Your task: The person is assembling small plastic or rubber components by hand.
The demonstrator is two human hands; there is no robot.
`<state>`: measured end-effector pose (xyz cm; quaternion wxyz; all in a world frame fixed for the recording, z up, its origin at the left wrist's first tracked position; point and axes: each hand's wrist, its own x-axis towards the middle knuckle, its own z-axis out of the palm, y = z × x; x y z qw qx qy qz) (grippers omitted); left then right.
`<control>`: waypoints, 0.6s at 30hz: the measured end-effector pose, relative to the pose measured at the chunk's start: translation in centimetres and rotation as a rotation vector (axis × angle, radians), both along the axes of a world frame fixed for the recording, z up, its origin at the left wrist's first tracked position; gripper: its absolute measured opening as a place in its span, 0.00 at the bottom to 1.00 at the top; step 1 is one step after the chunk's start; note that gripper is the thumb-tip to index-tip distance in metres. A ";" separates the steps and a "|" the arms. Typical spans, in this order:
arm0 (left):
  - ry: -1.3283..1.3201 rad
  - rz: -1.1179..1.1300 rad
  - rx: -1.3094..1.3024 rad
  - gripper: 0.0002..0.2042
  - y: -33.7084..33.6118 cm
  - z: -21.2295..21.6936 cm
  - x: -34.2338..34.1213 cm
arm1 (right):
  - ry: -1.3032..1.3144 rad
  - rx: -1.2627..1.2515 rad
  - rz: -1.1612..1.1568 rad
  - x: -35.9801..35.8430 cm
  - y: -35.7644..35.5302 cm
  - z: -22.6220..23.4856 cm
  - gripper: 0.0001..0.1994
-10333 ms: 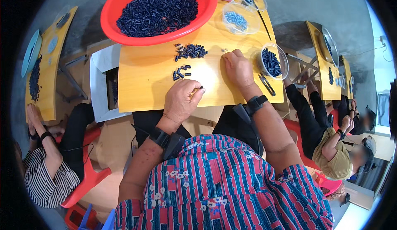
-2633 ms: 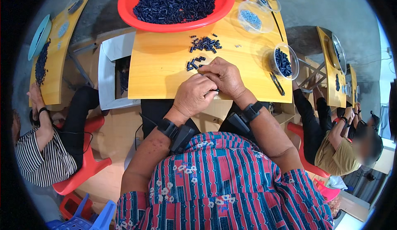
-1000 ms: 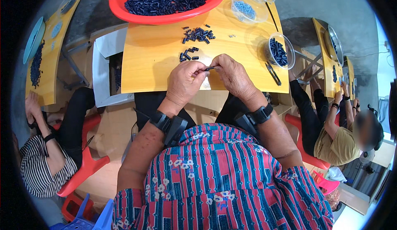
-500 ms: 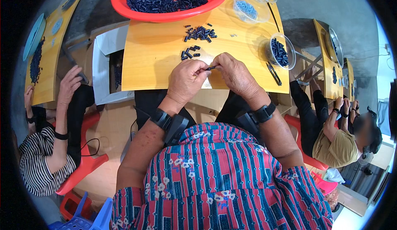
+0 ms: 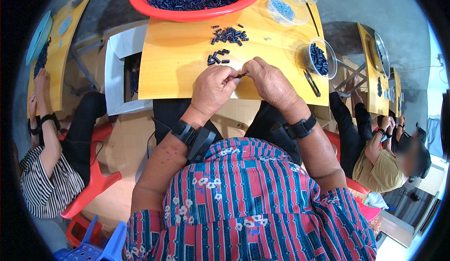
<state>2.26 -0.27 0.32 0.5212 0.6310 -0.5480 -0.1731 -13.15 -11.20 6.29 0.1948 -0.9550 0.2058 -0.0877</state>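
My left hand and my right hand meet above the front edge of the yellow table. Pinched between their fingertips is a small black cylindrical piece; the fingers cover most of it. Just beyond my left hand lies a small group of black cylindrical pieces. A larger heap of the same pieces sits farther back. To the right of my right hand are black tweezers and a clear round tub holding more black pieces.
A red basin full of black pieces stands at the back. Beside it, a clear tub holds small pale-blue parts. An open white carton adjoins the table's left side. Co-workers sit at other tables on the left and right.
My hands stay together on the small black piece, almost unmoved. The view has shifted slightly. On the left, the co-worker's raised hand has gone down to their table.
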 end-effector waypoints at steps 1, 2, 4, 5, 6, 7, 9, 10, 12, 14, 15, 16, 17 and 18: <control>0.000 -0.001 0.000 0.06 0.0 0.0 0.0 | -0.018 -0.003 0.003 0.0 0.0 0.0 0.07; -0.001 -0.003 -0.001 0.06 0.0 0.1 0.0 | -0.017 -0.003 0.004 0.0 0.0 -0.2 0.07; 0.040 0.003 0.026 0.05 0.0 0.2 -0.1 | -0.129 -0.024 0.003 0.0 0.2 -0.8 0.07; 0.080 0.011 0.052 0.05 0.1 0.2 -0.1 | -0.128 -0.022 0.007 0.1 0.3 -0.9 0.07; 0.081 0.014 0.054 0.05 0.1 0.2 -0.1 | -0.131 0.043 -0.037 0.2 0.5 -0.9 0.07; 0.102 0.016 0.044 0.05 0.0 0.3 -0.1 | -0.135 0.109 -0.081 0.3 0.6 -0.9 0.07; 0.124 0.014 0.034 0.05 -0.1 0.1 -0.1 | -0.182 0.142 -0.110 0.4 0.7 -1.3 0.06; 0.139 0.014 0.047 0.06 -0.1 0.1 0.0 | -0.231 0.175 -0.139 0.5 0.8 -1.6 0.06; 0.155 0.017 0.063 0.06 -0.1 -0.2 0.0 | -0.263 0.206 -0.153 0.7 0.8 -2.0 0.06; 0.136 0.013 0.045 0.06 -0.2 -0.3 0.1 | -0.296 0.237 -0.166 0.9 0.9 -2.2 0.06; 0.136 0.014 0.045 0.06 -0.1 -0.3 0.1 | -0.295 0.267 -0.180 0.9 1.0 -2.2 0.07; 0.141 0.016 0.042 0.06 -0.1 -0.3 0.0 | -0.294 0.297 -0.195 1.0 1.1 -2.2 0.07; 0.146 0.017 0.039 0.06 -0.1 -0.4 0.0 | -0.293 0.298 -0.194 1.0 1.2 -2.1 0.07; 0.147 0.018 0.038 0.06 -0.1 -0.4 0.0 | -0.284 0.278 -0.196 0.9 1.3 -2.0 0.08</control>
